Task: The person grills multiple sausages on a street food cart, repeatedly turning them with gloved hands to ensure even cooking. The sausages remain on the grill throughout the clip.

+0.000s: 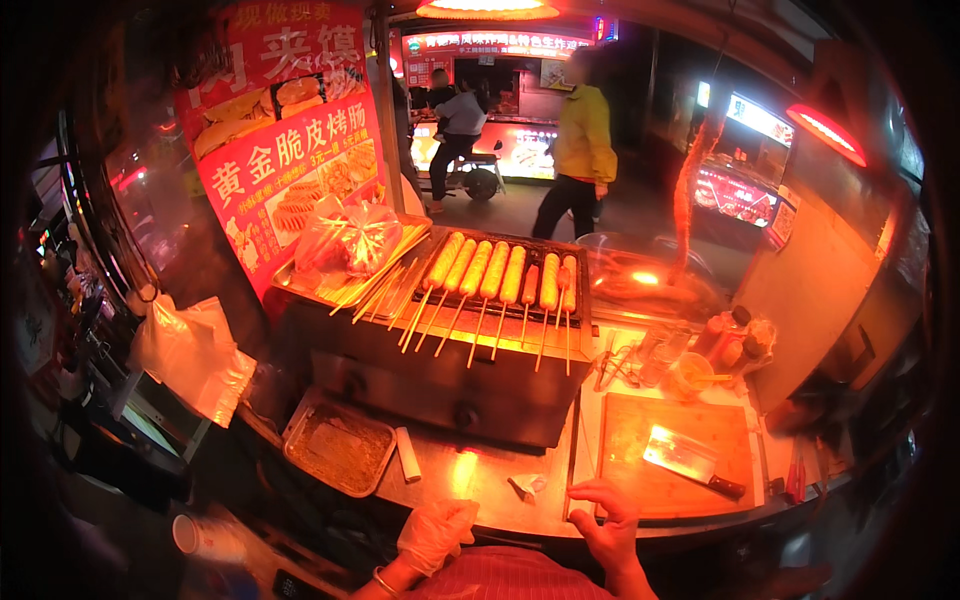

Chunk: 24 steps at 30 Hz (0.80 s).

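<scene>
My left hand (439,529), in a clear plastic glove, is curled at the counter's front edge; whether its fingers hold anything does not show. Bare and with thumb and fingers apart, my right hand (606,517) is over the edge near the wooden cutting board (622,442). A cleaver (681,453) lies on that board. Between and beyond the hands is a crumpled white tissue (528,484). Farther back, skewered sausages (530,283) and thicker coated skewers (493,270) lie in a row on a grill (484,322), sticks towards me.
A metal tray of crumbs (341,446) and a white roll (407,454) are at left. Plastic bags (196,356) hang beyond. Loose sticks (382,289) fill a back tray. Bottles (724,334) and a tub (686,373) stand right. A person in yellow (585,135) is beyond the stall.
</scene>
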Motion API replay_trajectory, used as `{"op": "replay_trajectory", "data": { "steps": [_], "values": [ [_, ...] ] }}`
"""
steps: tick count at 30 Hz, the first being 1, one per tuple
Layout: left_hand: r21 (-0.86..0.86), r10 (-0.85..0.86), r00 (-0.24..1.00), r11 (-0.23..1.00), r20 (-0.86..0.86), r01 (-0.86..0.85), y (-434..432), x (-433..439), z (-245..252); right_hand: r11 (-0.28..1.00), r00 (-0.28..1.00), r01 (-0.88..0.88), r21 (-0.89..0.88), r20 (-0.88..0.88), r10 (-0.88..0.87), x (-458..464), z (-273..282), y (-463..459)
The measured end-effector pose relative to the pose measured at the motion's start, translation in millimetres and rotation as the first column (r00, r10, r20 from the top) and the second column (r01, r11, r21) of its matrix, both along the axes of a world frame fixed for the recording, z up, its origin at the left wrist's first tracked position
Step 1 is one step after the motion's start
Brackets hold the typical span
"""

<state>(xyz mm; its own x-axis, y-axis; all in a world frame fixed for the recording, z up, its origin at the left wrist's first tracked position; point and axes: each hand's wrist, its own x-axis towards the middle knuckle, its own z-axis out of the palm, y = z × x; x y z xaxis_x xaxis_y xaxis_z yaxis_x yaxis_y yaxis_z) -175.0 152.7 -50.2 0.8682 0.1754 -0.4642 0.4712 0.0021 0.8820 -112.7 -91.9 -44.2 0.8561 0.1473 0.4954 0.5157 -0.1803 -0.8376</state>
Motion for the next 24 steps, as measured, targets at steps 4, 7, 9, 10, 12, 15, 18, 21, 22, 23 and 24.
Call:
{"op": "replay_trajectory", "data": {
  "steps": [4, 7, 9, 10, 12, 15, 18, 21, 22, 23, 24],
  "values": [
    [-0.004, 0.023, 1.000, 1.000, -0.015, -0.023, 3, -7, -13, 0.898, 0.886, -0.416, 0.143, 0.286, 0.365, -6, 101, 16],
    [-0.018, -0.086, 0.995, 0.996, 0.048, 0.087, -2, 3, -6, 0.787, 0.730, -0.598, 0.152, 0.508, 0.457, -24, 162, 29],
    [0.014, -0.128, 0.991, 0.992, 0.036, 0.128, -2, 5, -4, 0.676, 0.599, -0.722, 0.145, 0.621, 0.506, -28, 181, 37],
    [0.023, -0.141, 0.989, 0.990, 0.039, 0.140, -1, 6, -5, 0.655, 0.576, -0.742, 0.145, 0.637, 0.511, -26, 184, 37],
    [0.032, -0.161, 0.986, 0.987, 0.041, 0.160, -1, 8, -7, 0.620, 0.540, -0.773, 0.137, 0.656, 0.528, -26, 188, 40],
    [0.039, -0.134, 0.990, 0.990, 0.038, 0.133, -2, 10, -8, 0.597, 0.514, -0.792, 0.126, 0.664, 0.542, -21, 191, 42],
    [-0.001, -0.134, 0.990, 0.991, 0.045, 0.134, -4, 14, -3, 0.583, 0.496, -0.805, 0.113, 0.666, 0.556, -16, 195, 44],
    [-0.029, -0.120, 0.992, 0.992, 0.040, 0.121, -4, 19, -3, 0.573, 0.486, -0.813, 0.103, 0.663, 0.569, -12, 195, 45],
    [-0.032, -0.112, 0.992, 0.993, 0.064, 0.114, -5, 21, -6, 0.573, 0.484, -0.814, 0.099, 0.660, 0.574, -11, 195, 45],
    [-0.025, -0.101, 0.991, 0.994, 0.088, 0.104, -3, 22, -8, 0.568, 0.478, -0.817, 0.097, 0.665, 0.574, -9, 196, 47],
    [-0.018, -0.091, 0.989, 0.995, 0.113, 0.094, -3, 23, -8, 0.563, 0.473, -0.821, 0.095, 0.665, 0.578, -10, 197, 47]
  ]
}}
